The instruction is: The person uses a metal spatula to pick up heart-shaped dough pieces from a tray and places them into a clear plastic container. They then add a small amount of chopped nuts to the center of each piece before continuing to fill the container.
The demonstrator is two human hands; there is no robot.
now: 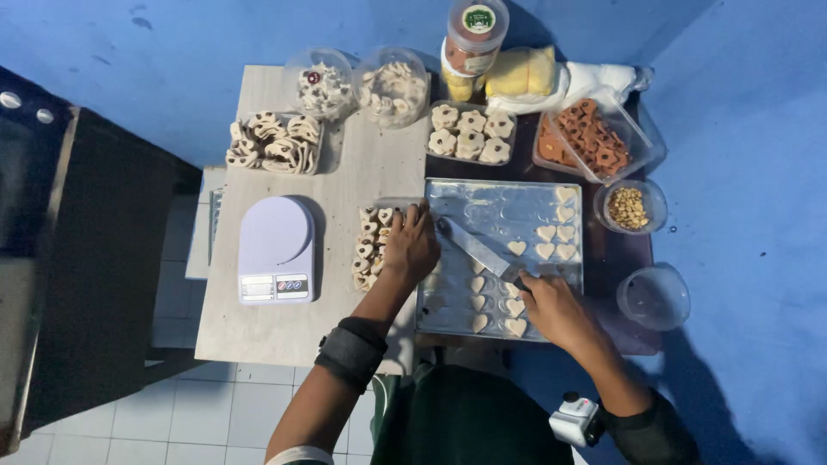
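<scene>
A metal baking tray (495, 202) lies on the table with several pale heart-shaped cookies (556, 241) on its right and lower parts. My right hand (551, 310) grips the handle of a knife (474, 248), whose blade lies flat on the tray pointing up-left. My left hand (412, 245) rests at the tray's left edge, over a clear container of heart cookies (370, 245), fingers curled near the blade's tip.
A white kitchen scale (276, 250) sits left. Clear boxes and tubs of cookies (274, 142), (471, 133), (590, 138) line the back, with a jar (472, 39). A bowl of nuts (631, 207) and an empty plastic tub (653, 297) stand right. Blue walls surround.
</scene>
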